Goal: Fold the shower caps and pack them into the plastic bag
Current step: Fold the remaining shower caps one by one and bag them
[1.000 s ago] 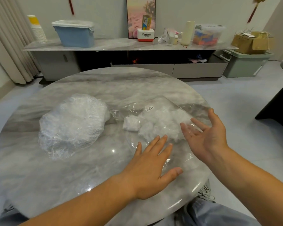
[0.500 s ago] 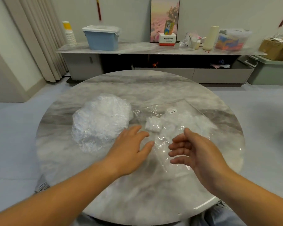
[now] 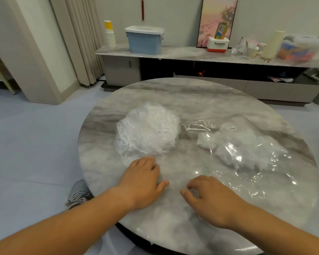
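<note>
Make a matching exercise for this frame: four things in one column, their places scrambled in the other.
1 crumpled heap of clear plastic shower caps
2 flat clear plastic bag
3 blue lidded plastic box
4 left hand

a on the grey sideboard
b right part of the round marble table
c left part of the table
d fingertips at the heap's near edge

Pairs: 1-c; 2-b; 3-a; 4-d
</note>
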`<state>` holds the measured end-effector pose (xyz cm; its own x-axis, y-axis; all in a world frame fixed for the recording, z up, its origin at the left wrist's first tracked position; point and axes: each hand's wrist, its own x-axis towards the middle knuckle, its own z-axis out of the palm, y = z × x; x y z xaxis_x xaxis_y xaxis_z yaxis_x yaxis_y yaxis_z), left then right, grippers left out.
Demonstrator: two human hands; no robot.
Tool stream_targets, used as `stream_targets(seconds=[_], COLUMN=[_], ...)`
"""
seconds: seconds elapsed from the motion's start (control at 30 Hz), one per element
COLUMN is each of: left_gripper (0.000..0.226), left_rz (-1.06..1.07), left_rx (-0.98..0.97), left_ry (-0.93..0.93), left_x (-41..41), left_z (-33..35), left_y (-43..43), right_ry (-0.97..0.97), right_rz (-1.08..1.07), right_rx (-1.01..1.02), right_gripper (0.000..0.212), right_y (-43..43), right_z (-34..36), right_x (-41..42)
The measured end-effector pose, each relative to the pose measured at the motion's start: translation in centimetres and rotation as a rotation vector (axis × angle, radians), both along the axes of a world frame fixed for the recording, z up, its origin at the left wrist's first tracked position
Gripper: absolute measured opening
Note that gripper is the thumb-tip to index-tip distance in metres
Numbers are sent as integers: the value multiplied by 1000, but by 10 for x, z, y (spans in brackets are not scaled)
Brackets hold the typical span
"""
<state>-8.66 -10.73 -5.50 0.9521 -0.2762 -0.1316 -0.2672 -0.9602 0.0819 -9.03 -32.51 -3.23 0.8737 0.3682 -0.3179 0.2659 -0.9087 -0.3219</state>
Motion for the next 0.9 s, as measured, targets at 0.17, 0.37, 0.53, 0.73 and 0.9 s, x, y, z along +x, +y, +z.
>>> stream_targets(seconds=[0.17,0.37,0.53,0.73,0.9], left_gripper=[90,80,46,75,71], left_rz=[-63,-171,-285,-3,-146], left_rx=[8,-106,-200,-134,-175], left_ry=[-73,-59,-79,-52,-26], left_x=[-7,-36,-62,-53,-57], left_z=[-12,5,0,-16,-18], left_y=[8,-8,-14,10,9], right_ry=[-48,-180,-361,-181,-160], right_rz=[11,163,383,358,377], right_rx=[-64,28,173,156,92], right_gripper=[48,53,38,65,76], right_y=[-6,-20,-44,-33,-18], right_z=[0,0,-16,-18,-22], right_x=[-5,-13,-28,-15,-4])
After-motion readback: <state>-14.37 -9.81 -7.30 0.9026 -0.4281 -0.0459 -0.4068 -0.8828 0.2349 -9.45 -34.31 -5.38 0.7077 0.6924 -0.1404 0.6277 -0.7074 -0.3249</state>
